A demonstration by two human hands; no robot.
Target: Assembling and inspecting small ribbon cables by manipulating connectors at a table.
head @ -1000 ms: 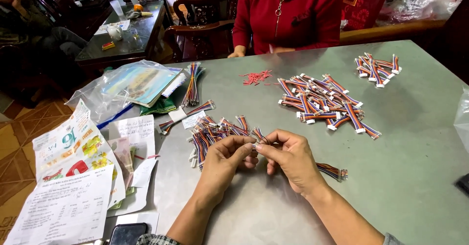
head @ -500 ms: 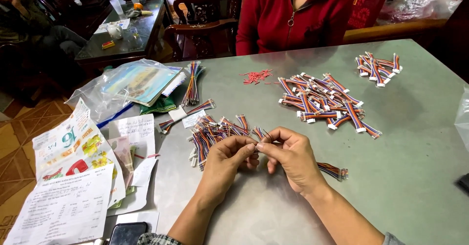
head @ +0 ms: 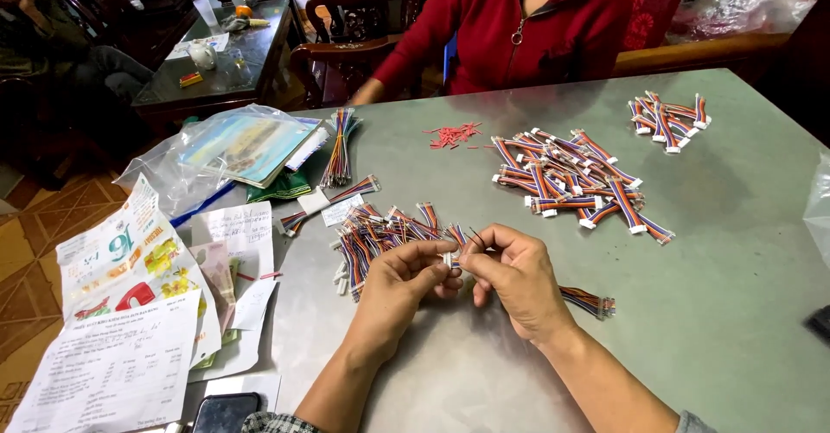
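Observation:
My left hand (head: 405, 279) and my right hand (head: 515, 279) meet over the grey table (head: 735, 251), both pinching a small white connector (head: 451, 258) of one short multicoloured wire bundle. The bundle's free end (head: 590, 301) trails out to the right of my right hand. Just beyond my hands lies a loose heap of the same wire bundles (head: 378, 232). A thin dark wire sticks up between my right fingers.
A larger heap of wire bundles (head: 572, 176) and a smaller one (head: 667, 121) lie further right. Red scraps (head: 452, 135) sit near a person in a red top (head: 519, 27) across the table. Papers (head: 130, 312), a plastic bag (head: 233, 148) and a phone (head: 223, 413) crowd the left edge.
My hands stay in nearly the same place, fingers shifting slightly on the connector. The view has tilted a little downward.

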